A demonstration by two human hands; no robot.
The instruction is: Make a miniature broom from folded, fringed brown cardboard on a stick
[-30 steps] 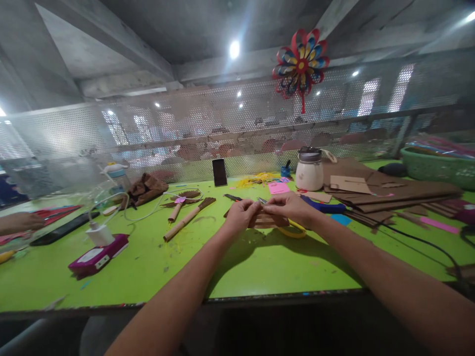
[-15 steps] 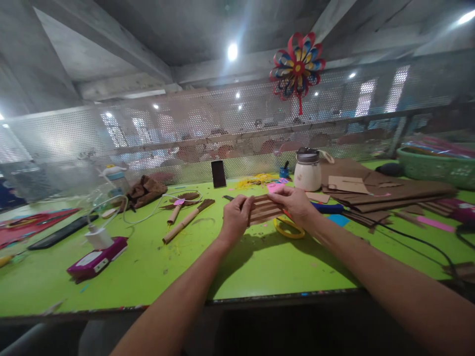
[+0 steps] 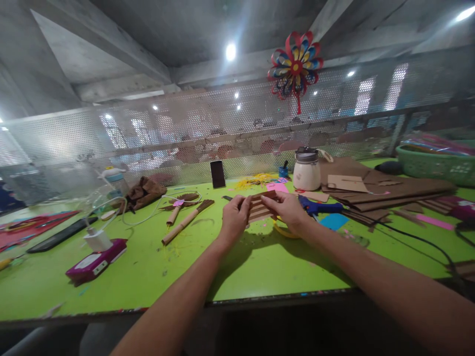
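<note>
Bright green table under ceiling lights, a perforated screen running along the back, and right here at the centre: a striped brown strip piece, held up just above the tabletop between two hands! The left hand pinches its left end, thumb against fingers; the right hand pinches the other end. Just under that right hand, a yellow loop, partly hidden. Close by on the right, a blue-handled tool beside a blue paper piece. Over to the left, a long brown tube lies slantwise. Behind, a phone leans upright, a white jar stands near brown sheets, and at far right sits a green basket.
</note>
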